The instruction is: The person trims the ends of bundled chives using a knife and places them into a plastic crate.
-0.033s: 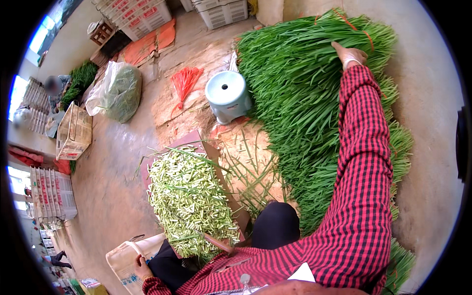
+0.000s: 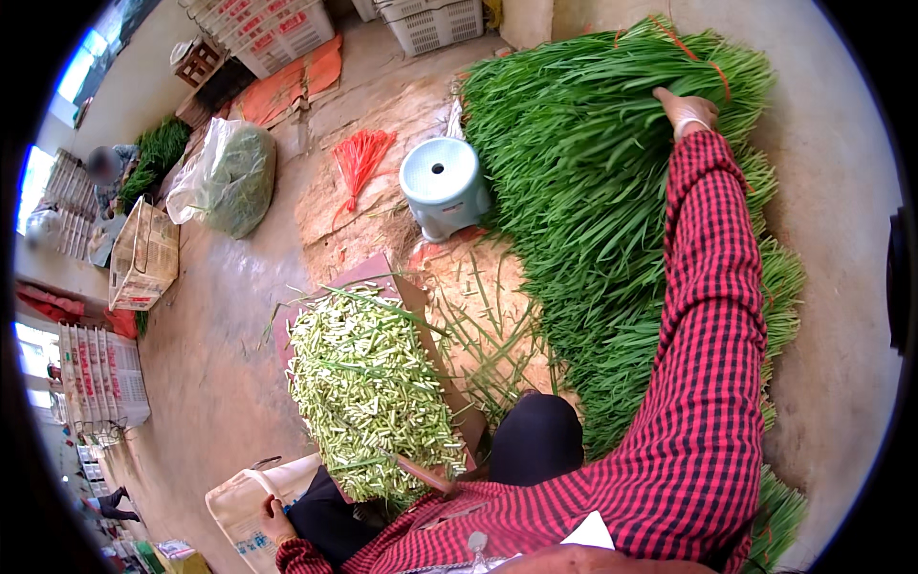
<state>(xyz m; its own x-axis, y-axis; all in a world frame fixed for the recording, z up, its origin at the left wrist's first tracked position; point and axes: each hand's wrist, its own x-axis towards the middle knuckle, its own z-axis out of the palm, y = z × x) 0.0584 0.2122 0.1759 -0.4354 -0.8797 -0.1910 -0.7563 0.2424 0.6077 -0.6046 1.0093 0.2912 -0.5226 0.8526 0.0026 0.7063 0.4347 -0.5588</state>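
At the upper right my right hand (image 2: 690,110) is closed on a bundle of long green garlic chives (image 2: 612,77) tied with an orange band; its fingertips are partly lost among the leaves. This bundle tops a large pile of the same greens (image 2: 612,316). Down at the lower left, my left hand (image 2: 277,523) has its fingers curled at the pale handle (image 2: 260,481) of a white basket (image 2: 229,507). Between my knees, a heap of short cut pale-green stem pieces (image 2: 368,383) covers a brown board (image 2: 459,407). A narrow brown strip (image 2: 426,475) juts from its near edge.
A light-blue stool (image 2: 440,177) stands left of the pile, beside red-orange ties (image 2: 361,163). Farther left are a bag of greens (image 2: 239,182) and a worn crate (image 2: 145,258). White crates (image 2: 430,24) stand at the back. Another person (image 2: 113,172) sits far left.
My right hand has shifted slightly right and downward, and the orange band on the bundle has moved a little right with it. My left hand has stayed put.
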